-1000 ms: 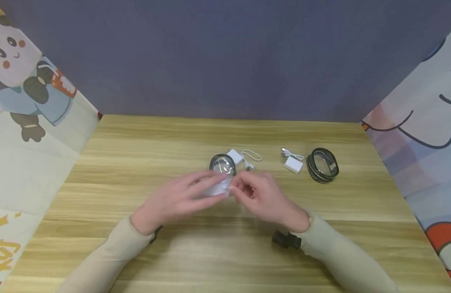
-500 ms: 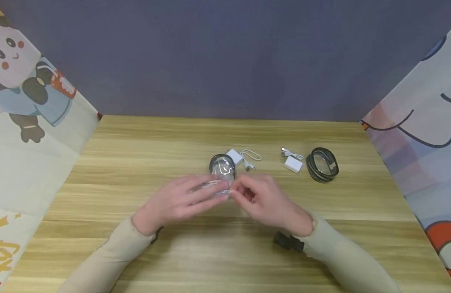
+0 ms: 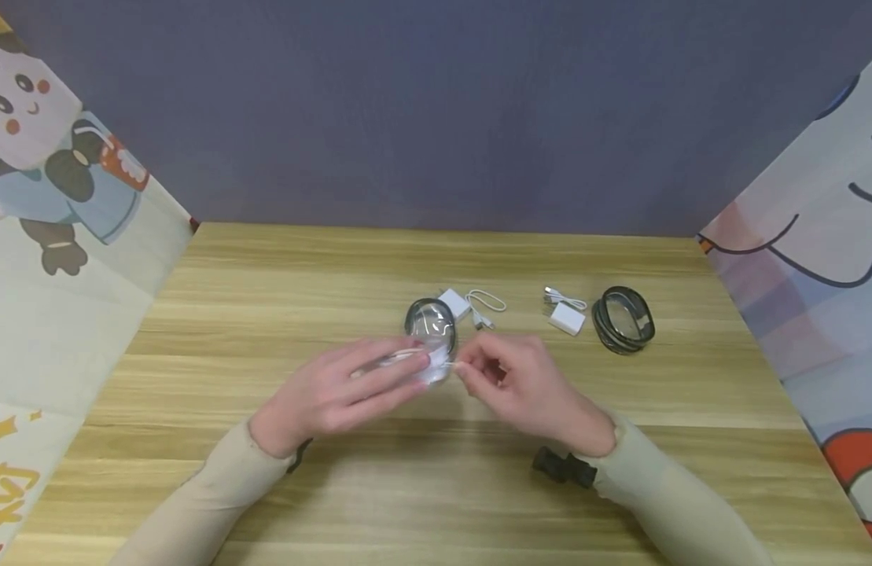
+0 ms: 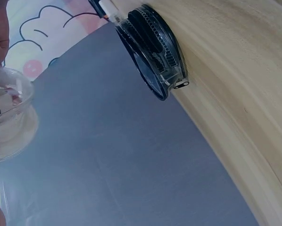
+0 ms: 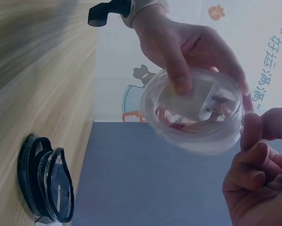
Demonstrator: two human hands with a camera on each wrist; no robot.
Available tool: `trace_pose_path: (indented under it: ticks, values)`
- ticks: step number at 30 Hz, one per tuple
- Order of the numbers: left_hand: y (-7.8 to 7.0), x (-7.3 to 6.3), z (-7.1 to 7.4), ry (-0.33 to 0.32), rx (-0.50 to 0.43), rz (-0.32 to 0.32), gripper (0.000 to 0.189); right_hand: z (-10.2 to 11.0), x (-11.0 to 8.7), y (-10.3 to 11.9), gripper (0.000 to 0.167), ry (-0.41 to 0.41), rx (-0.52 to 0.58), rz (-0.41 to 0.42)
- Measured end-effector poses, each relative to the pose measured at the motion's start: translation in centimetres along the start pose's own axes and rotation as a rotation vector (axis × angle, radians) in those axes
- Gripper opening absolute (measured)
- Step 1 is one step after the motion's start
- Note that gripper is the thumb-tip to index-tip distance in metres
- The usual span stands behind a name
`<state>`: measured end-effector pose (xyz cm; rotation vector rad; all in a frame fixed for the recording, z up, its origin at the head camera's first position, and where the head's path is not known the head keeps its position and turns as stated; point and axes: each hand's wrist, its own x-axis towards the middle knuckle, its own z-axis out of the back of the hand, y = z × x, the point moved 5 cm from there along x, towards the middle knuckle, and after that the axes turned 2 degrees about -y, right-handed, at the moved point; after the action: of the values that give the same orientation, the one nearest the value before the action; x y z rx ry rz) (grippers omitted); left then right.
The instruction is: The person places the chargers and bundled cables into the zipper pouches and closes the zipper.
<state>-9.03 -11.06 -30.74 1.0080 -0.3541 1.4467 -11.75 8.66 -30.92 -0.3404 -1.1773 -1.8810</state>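
Observation:
My left hand (image 3: 344, 385) holds a clear round zip pouch (image 5: 193, 113) with a pale rim. Its thumb lies on the pouch's face in the right wrist view, and a white block with metal prongs shows through the plastic. At the pouch's edge, my right hand (image 3: 516, 385) pinches a small pale piece, perhaps the zipper pull; the fingertips hide most of it. Just beyond the hands stands a black-rimmed clear pouch (image 3: 431, 308). A white charger (image 3: 454, 304) and a short white cable (image 3: 487, 299) lie beside that one.
Farther right on the wooden table (image 3: 266, 283) lie another white charger (image 3: 567, 317), a bundled white cable (image 3: 564, 298) and a second black-rimmed pouch (image 3: 623, 318). A dark blue-grey panel (image 3: 436, 118) rises behind the table, with printed cartoon panels at both sides.
My right hand has moved slightly right, still pinching at the pouch's edge. The left hand has shifted a little left, and the pouch has turned in its grip. Objects on the table have not moved.

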Motion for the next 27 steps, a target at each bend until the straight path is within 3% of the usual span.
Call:
trace_pose_path:
  ticks: [10, 20, 27]
  values:
    - [-0.2, -0.1, 0.3, -0.054, 0.054, -0.044, 0.024, 0.4, 0.2, 0.0, 0.014, -0.001, -0.008, -0.024]
    - [-0.2, -1.3, -0.7, -0.012, 0.029, 0.055, 0.025, 0.0, 0.2, -0.8, 0.012, 0.01, -0.003, -0.068]
    - [0.0, -1.6, -1.2, 0.065, 0.019, 0.158, 0.031, -0.4, 0.5, -0.4, 0.01, 0.002, 0.034, -0.037]
